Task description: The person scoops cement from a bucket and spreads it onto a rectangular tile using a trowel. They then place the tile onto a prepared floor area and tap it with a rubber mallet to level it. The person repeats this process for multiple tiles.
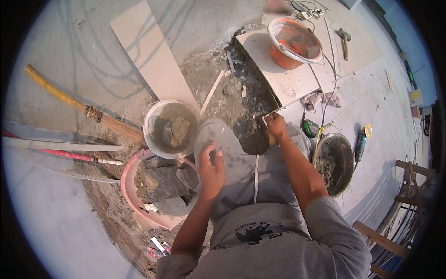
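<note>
My right hand [276,126] is closed around a short pale wooden handle [272,138] of a tool. It is at the corner of the laid tiles, above the dug strip; the tool's working end cannot be made out. My left hand [212,172] is held over my left thigh, fingers apart and holding nothing. Nearest to it stands a whitish bucket [149,125] with a lump of grey mortar [179,130] inside. Beside my right knee sits a black tub [346,174] of wet mortar.
An orange bucket [284,59] stands on a large tile [292,86]. Farther right lie a mallet [345,44], an angle grinder [360,148], cables and a rag [320,99]. On the left are a loose tile [153,56], a broom [69,100] and a broken pink tub [132,186] with rubble.
</note>
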The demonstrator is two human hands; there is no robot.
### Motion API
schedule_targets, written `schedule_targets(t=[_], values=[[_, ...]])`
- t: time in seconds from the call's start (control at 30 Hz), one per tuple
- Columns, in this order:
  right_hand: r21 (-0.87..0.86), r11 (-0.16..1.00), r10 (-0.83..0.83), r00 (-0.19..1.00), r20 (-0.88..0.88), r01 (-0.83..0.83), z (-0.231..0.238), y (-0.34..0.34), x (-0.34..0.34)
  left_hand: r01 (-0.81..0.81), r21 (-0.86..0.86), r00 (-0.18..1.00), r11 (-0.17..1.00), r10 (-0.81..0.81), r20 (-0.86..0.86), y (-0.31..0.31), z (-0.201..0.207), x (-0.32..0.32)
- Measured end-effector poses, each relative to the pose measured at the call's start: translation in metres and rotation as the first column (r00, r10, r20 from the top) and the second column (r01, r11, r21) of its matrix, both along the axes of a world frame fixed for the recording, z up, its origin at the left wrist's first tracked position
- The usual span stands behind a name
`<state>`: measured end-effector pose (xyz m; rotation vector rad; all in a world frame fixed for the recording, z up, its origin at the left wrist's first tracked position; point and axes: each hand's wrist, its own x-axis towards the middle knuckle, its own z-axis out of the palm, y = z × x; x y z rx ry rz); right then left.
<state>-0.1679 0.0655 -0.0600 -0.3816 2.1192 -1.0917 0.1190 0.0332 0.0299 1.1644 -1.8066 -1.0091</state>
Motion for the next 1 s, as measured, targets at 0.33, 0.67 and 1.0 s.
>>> schedule_targets(t=[0.33, 0.67, 1.0], values=[[0.069, 0.996, 0.084, 0.787, -0.612, -0.053, 0.007, 0.030, 0.033, 0.037, -0.029, 0.999, 0.999, -0.037, 0.026, -0.008, -0.002, -0.009], [-0.215, 0.972, -0.157, 0.941, -0.299, 0.094, 0.205, 0.206, 0.042, 0.077, 0.032, 0.989, 0.997, -0.081, 0.122, -0.014, 0.002, -0.020], [0.697, 0.716, 0.318, 0.880, -0.352, 0.020, 0.170, 0.337, -0.026, 0.152, 0.034, 0.980, 0.988, -0.155, 0.124, -0.028, -0.006, -0.040]])
